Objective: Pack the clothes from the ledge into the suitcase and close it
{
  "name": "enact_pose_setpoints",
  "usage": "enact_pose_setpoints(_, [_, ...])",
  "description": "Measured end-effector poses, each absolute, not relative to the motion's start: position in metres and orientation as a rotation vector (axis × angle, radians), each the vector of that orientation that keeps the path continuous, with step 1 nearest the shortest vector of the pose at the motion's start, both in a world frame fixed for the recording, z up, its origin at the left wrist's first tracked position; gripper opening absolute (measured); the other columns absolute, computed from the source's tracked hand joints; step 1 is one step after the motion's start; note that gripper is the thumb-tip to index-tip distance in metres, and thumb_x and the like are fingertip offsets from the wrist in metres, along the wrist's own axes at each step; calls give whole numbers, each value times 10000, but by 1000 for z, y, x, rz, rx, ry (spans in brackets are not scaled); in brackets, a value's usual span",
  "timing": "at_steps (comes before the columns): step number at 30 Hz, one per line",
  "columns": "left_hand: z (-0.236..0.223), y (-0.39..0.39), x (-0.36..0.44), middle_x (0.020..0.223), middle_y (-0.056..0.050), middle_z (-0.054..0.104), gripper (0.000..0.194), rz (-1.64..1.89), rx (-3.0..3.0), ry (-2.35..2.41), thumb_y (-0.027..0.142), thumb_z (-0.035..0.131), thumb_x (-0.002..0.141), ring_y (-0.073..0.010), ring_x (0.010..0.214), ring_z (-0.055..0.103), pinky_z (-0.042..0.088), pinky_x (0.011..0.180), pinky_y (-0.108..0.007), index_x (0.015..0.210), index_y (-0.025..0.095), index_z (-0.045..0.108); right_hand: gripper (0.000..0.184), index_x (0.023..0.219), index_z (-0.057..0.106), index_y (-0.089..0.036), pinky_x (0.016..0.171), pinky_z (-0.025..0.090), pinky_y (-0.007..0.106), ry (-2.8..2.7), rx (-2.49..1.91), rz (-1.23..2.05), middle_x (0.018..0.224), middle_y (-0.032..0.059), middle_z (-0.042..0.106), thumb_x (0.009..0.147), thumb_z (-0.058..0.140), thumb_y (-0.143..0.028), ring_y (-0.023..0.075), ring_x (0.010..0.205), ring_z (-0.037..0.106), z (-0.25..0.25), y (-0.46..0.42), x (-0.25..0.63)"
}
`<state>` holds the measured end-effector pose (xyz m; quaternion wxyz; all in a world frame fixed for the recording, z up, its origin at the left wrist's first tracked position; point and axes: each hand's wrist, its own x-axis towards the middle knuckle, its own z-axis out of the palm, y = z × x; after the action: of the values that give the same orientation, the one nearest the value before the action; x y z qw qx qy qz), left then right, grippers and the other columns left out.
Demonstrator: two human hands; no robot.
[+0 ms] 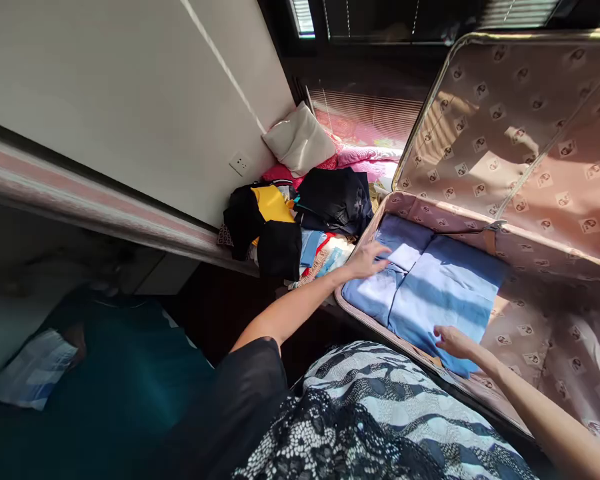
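One teal cloth [130, 373] lies in shadow well left of the suitcase [575, 333], cut off by the frame, with a white-and-blue packet [33, 370] over it, too blurred for its markings to be read. Nearer the suitcase, a clothes pile [280, 250] shows black, yellow and light blue pieces, its lower layers hidden; a pale cushion [300, 140] sits behind it. The left hand [367, 260], fingers spread and grasping nothing, is over the left end of the folded blue cloth [445, 280], which lies in the suitcase's left part. The right hand [453, 340], loosely bent and released, is at the cloth's near edge; whether its fingertips touch is unclear. The suitcase's pink lining repeats small portrait-like patches, any lettering too small to read; its right side runs out of view.
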<state>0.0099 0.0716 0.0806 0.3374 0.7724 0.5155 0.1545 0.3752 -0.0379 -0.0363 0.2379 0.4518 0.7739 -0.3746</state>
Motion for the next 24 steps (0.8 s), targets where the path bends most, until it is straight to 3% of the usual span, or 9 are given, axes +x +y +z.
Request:
enact_pose_setpoints(3, [95, 67, -52, 1197, -128, 785, 254, 746, 1655, 1610, 136, 677, 956, -223, 1034, 778, 667, 977, -369, 1174, 168, 804, 164, 1044, 732, -201, 759, 534, 332, 2258, 1314, -969, 893, 120, 775, 948, 659, -313, 258, 806, 730, -9, 16, 334])
enact_pose_setpoints(6, [97, 37, -83, 1134, -111, 814, 171, 791, 1501, 1641, 137, 692, 938, -195, 937, 782, 676, 916, -336, 1066, 160, 803, 210, 1085, 725, -191, 828, 568, 342, 2513, 1420, -878, 1006, 151, 789, 1021, 590, -339, 263, 873, 743, 24, 88, 273])
enact_pose_setpoints(11, [88, -27, -102, 1111, -102, 836, 158, 788, 1367, 1554, 184, 708, 952, -209, 899, 803, 685, 888, -346, 1061, 178, 822, 398, 1286, 693, -136, 1048, 597, 421, 2804, 1566, -631, 1285, 230, 735, 1009, 648, -418, 337, 1191, 724, 65, 213, 152])
enact_pose_setpoints(15, [79, -66, -131, 1117, -93, 834, 163, 896, 1278, 1564, 229, 710, 962, -203, 882, 798, 681, 856, -341, 1065, 188, 830, 689, 1515, 577, -75, 1148, 541, 591, 2743, 1756, -559, 1496, 303, 623, 988, 682, -507, 444, 1386, 613, 79, 281, 71])
enact_pose_setpoints(18, [71, -90, -158, 1108, -95, 826, 190, 1025, 1202, 1574, 237, 690, 968, -185, 879, 793, 666, 814, -300, 1075, 173, 833, 782, 1620, 492, -82, 1192, 478, 670, 2576, 1828, -570, 1636, 328, 514, 1003, 639, -540, 504, 1513, 489, 82, 305, 29])
enact_pose_setpoints(21, [64, -107, -180, 1103, -96, 822, 192, 1085, 1093, 1580, 236, 697, 966, -180, 893, 799, 661, 803, -281, 1084, 168, 833, 830, 1673, 433, -97, 1243, 417, 689, 2438, 1846, -586, 1664, 313, 498, 1006, 628, -549, 503, 1572, 420, 78, 316, 1])
enact_pose_setpoints(24, [59, -114, -192, 1080, -95, 823, 176, 1075, 1008, 1603, 226, 714, 965, -187, 911, 806, 661, 809, -281, 1082, 172, 834, 879, 1628, 480, -65, 1232, 391, 717, 2418, 1880, -514, 1611, 334, 535, 961, 693, -595, 540, 1542, 418, 74, 322, -16])
